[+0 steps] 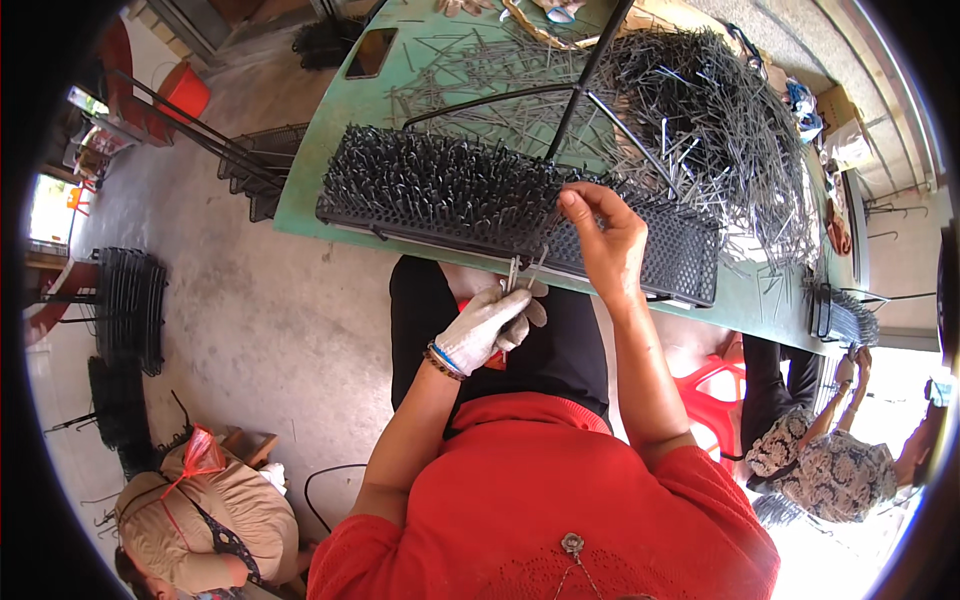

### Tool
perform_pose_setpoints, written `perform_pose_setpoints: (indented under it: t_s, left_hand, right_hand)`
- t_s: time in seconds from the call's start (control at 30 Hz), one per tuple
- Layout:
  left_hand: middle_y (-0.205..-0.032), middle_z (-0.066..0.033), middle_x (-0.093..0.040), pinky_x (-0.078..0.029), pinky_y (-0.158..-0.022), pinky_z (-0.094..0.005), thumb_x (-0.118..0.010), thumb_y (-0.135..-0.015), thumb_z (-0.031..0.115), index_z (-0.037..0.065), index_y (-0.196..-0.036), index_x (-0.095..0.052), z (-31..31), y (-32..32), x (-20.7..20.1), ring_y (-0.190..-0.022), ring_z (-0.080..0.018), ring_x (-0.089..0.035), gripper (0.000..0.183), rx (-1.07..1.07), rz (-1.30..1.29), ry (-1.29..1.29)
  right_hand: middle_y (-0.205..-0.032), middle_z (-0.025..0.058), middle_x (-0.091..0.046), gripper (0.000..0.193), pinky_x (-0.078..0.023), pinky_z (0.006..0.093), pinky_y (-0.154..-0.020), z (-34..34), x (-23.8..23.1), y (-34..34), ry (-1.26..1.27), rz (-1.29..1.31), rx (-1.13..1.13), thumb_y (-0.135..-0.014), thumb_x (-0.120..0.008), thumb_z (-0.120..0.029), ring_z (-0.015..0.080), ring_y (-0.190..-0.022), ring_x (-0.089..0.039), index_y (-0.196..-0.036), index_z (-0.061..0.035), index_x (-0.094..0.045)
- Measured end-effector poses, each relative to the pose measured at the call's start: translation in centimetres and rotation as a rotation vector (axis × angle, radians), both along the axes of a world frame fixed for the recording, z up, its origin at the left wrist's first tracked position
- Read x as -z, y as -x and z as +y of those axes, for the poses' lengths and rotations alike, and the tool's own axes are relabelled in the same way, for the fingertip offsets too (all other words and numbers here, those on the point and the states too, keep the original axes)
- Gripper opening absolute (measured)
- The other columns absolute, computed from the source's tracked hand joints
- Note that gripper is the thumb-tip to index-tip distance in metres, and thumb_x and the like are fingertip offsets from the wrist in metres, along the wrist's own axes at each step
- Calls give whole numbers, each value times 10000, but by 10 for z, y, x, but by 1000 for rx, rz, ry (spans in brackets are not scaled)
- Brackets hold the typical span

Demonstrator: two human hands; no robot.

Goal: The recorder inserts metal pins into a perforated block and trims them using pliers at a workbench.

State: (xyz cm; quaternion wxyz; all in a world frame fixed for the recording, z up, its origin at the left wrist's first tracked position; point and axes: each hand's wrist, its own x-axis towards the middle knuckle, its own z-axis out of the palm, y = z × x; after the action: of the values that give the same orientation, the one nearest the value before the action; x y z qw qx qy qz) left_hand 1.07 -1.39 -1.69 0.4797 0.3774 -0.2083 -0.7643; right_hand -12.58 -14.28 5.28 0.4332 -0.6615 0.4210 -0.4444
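Note:
My left hand (493,322), in a whitish work glove, is closed around a few thin grey metal rods (514,274) that stick up past its fingers, just below the front edge of the rack. Bare, my right hand (608,238) pinches thumb and forefinger together at the rack's middle. Whatever lies in that pinch blends with the dark rods behind it. The long black perforated rack (668,250) lies along the table's near edge. Thin black rods (430,190) stand upright and dense across its left part; bare mesh shows on its right.
On the green table (345,110) lie a big heap of black rods (705,110), scattered rods and a phone-like dark slab (371,53). A black metal frame (572,100) rises behind the rack. Co-workers sit at right (830,455) and lower left (215,510). Black racks (130,310) stand at left.

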Motion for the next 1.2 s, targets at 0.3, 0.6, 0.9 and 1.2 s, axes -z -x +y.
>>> perform_pose_setpoints:
  t_s: [0.3,0.6,0.9,1.2]
  left_hand:
    - [-842,-50,-629,-353,-470,-158,-459,-1021,232,-1,-1240,-527,2,-2,3,-592,-18,-516,326,20,29,0]
    - [-843,-52,-631,-348,-447,-151,-469,-1017,238,-1,-1236,-527,2,-1,3,-583,-14,-513,329,13,23,7]
    - [-817,-26,-658,-383,-435,-143,-480,-1016,252,34,-1206,-558,1,-1,7,-541,0,-549,299,10,43,-9]
    - [-801,-18,-657,-372,-424,-143,-489,-1014,253,55,-1193,-572,1,2,7,-525,1,-540,279,4,41,-24]
  right_hand:
    - [-919,106,-699,125,-511,310,-783,-6,-5,-13,482,215,-95,-837,-713,-47,227,-851,-663,-955,-9,-700]
    - [-916,106,-701,127,-516,331,-788,-8,1,-19,505,199,-222,-822,-721,-43,250,-877,-660,-945,-17,-704]
    - [-899,90,-698,146,-465,346,-783,-2,17,-25,622,312,-108,-812,-730,-92,248,-826,-640,-942,-27,-716]
    - [-915,62,-658,170,-422,355,-776,-5,14,-29,757,377,-150,-808,-722,-127,240,-837,-589,-956,-44,-707]
